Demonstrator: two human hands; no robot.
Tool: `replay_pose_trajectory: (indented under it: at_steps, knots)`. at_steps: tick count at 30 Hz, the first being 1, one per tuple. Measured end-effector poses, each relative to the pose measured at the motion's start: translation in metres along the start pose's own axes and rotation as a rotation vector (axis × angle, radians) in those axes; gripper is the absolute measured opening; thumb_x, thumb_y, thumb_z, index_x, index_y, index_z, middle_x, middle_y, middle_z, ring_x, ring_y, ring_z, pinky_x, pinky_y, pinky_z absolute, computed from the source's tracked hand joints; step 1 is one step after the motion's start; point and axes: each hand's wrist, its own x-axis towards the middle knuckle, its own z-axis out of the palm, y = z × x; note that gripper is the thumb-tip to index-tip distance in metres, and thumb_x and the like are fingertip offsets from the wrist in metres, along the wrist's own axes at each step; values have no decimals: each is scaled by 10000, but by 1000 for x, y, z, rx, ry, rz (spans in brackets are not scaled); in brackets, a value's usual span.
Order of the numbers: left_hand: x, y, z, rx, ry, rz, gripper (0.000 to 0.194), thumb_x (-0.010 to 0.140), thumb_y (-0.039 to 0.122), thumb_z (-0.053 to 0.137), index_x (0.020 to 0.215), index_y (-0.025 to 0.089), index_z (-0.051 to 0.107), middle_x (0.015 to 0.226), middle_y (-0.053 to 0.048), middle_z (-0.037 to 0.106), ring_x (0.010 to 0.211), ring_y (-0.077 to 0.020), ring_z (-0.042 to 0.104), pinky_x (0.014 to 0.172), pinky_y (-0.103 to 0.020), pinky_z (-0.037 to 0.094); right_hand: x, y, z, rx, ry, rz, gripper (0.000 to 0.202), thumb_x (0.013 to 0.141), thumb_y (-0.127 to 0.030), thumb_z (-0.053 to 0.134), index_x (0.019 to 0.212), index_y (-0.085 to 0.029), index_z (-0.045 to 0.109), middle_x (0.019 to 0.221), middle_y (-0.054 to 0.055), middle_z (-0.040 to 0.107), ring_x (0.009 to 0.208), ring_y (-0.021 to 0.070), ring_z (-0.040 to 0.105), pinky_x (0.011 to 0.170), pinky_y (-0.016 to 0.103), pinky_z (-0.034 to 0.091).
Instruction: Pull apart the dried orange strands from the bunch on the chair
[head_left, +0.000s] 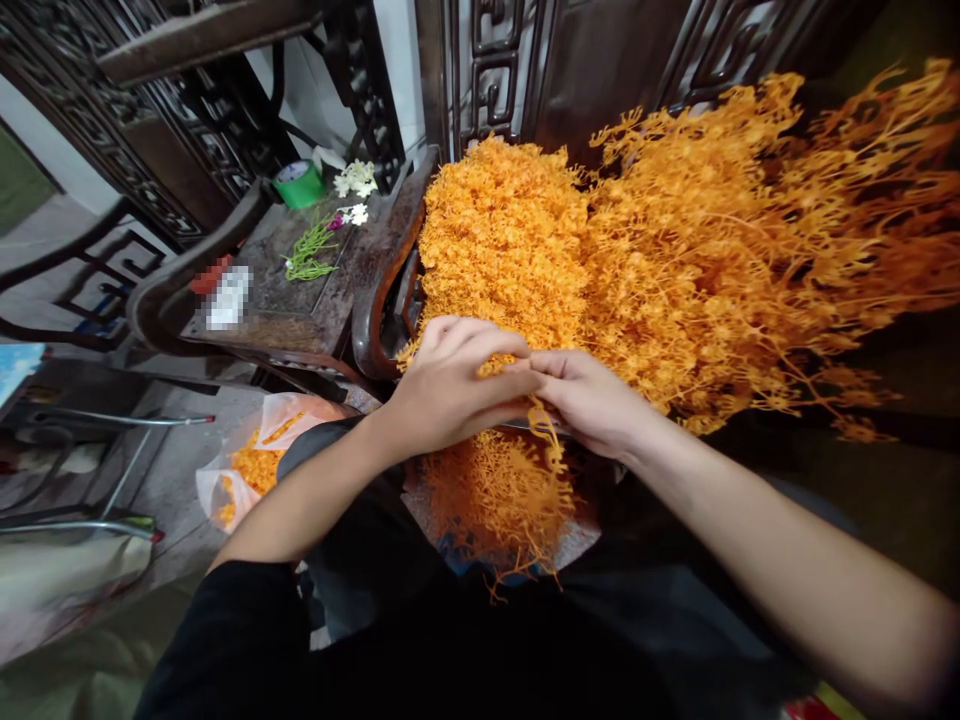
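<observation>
My left hand (457,390) and my right hand (592,400) meet at the tips over my lap. Both are closed, fingers pinching at an orange branching sprig (551,430) that looks like plastic foliage. Part of the sprig hangs below the fingers; the gripped part is mostly hidden. Right behind the hands stands a big heap of orange sprigs (502,240), dense and upright. Looser orange branches (720,260) spread out from it to the right. Beneath my hands, more orange sprigs (502,490) lie low between my legs.
A dark carved wooden chair (262,330) at the left bears a green tape roll (298,184), white flowers (355,180) and green stems (311,250). On the floor sits a clear plastic bag (217,490) with orange pieces. Metal legs (127,470) of a stool lie further left.
</observation>
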Motion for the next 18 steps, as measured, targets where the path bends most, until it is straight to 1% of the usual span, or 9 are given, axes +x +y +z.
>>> replay_pose_trajectory:
  at_steps: [2, 5, 7, 8, 9, 11, 13, 16, 18]
  knots:
    - [1, 2, 0, -26, 28, -8, 205, 954, 408, 678, 1132, 309, 699, 1177, -38, 728, 1137, -229, 584, 1041, -438, 348, 1, 2, 0, -32, 3, -5, 371, 771, -460, 816, 675, -217, 552, 471, -64, 351, 414, 64, 241, 408, 259, 129]
    - [2, 2, -4, -114, 15, 76, 125, 959, 325, 679, 1075, 290, 711, 1107, -22, 755, 1048, -195, 628, 963, -391, 408, 0, 2, -1, -85, 3, -6, 413, 770, -509, 804, 644, -212, 546, 474, -54, 376, 415, 65, 259, 409, 258, 135]
    - [3, 0, -6, -219, 43, 96, 89, 936, 304, 705, 1017, 272, 722, 1074, -24, 759, 995, -186, 653, 906, -371, 445, -1, 1, -2, -135, -11, -25, 455, 769, -556, 793, 626, -204, 542, 497, -41, 418, 429, 68, 296, 416, 253, 162]
    - [3, -2, -7, -290, 91, 41, 83, 928, 310, 713, 986, 252, 721, 1043, -33, 757, 961, -180, 660, 878, -360, 464, -2, 0, -3, -161, -14, -49, 484, 778, -581, 779, 611, -201, 528, 501, -40, 421, 434, 68, 300, 420, 251, 173]
    - [3, -4, -6, -374, 159, -66, 103, 925, 326, 713, 957, 227, 713, 995, -42, 749, 909, -169, 661, 839, -344, 483, -3, -2, -3, -192, -10, -79, 512, 791, -600, 762, 597, -200, 508, 497, -44, 413, 435, 66, 294, 422, 251, 180]
    - [5, -6, -4, -583, 289, -347, 180, 918, 366, 710, 888, 192, 674, 869, -35, 720, 773, -136, 640, 726, -299, 498, -5, -4, -3, -269, 34, -163, 543, 837, -611, 723, 580, -200, 477, 484, -53, 389, 432, 65, 286, 425, 250, 198]
    - [7, -6, 0, -808, 342, -582, 225, 896, 377, 723, 828, 186, 625, 770, -11, 692, 654, -107, 602, 637, -265, 480, -7, -7, -1, -380, 125, -304, 495, 893, -571, 684, 605, -197, 536, 498, -42, 438, 448, 79, 352, 444, 253, 262]
    - [11, -1, 8, -1043, 389, -727, 244, 841, 309, 758, 742, 189, 570, 702, 6, 685, 616, -95, 601, 635, -253, 480, -11, -9, 4, -556, 294, -587, 295, 941, -443, 666, 778, -199, 700, 648, 1, 638, 583, 127, 561, 560, 272, 417]
    - [13, 4, 11, -1112, 461, -776, 279, 808, 254, 766, 672, 189, 531, 656, 18, 664, 620, -90, 598, 651, -245, 472, -16, -9, 7, -640, 343, -762, 209, 951, -371, 670, 831, -207, 722, 741, 17, 709, 660, 147, 635, 630, 287, 470]
